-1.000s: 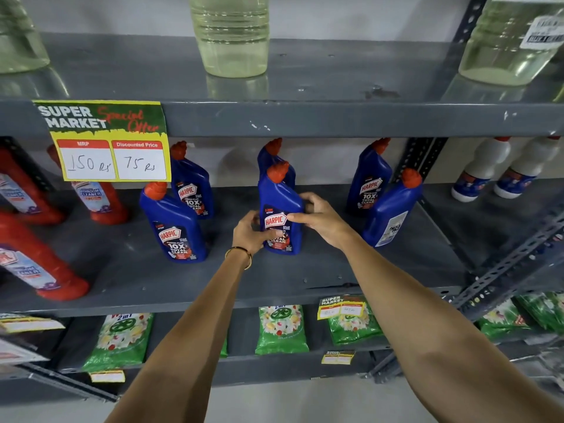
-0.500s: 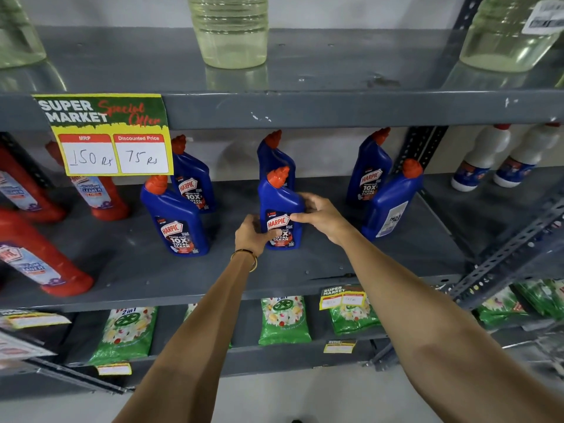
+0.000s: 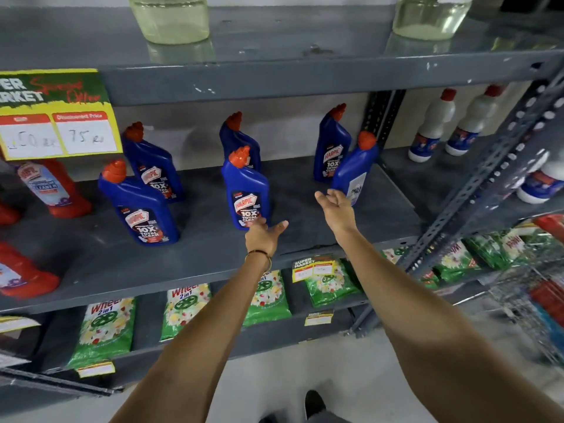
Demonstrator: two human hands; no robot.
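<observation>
A blue toilet-cleaner bottle with a red cap (image 3: pixel 247 190) stands upright at the middle of the grey metal shelf (image 3: pixel 213 270). My left hand (image 3: pixel 265 235) is just below its base, fingers relaxed and spread, holding nothing. My right hand (image 3: pixel 335 206) hovers open to the right, close in front of another blue bottle (image 3: pixel 355 172) turned with its back label outward. Several more blue bottles stand on the same shelf, one at the front left (image 3: pixel 139 206) and others behind.
Red cleaner bottles (image 3: pixel 52 187) stand at the left under a yellow price tag (image 3: pixel 58 117). White bottles (image 3: pixel 433 126) fill the right bay beyond a perforated upright (image 3: pixel 488 178). Green detergent packs (image 3: pixel 103 331) lie on the lower shelf. Clear bottles of pale liquid (image 3: pixel 171 16) stand above.
Both hands have let go of the middle blue bottle, which now stands on its own. My right hand has moved right toward the back-facing bottle; my left has dropped below the base.
</observation>
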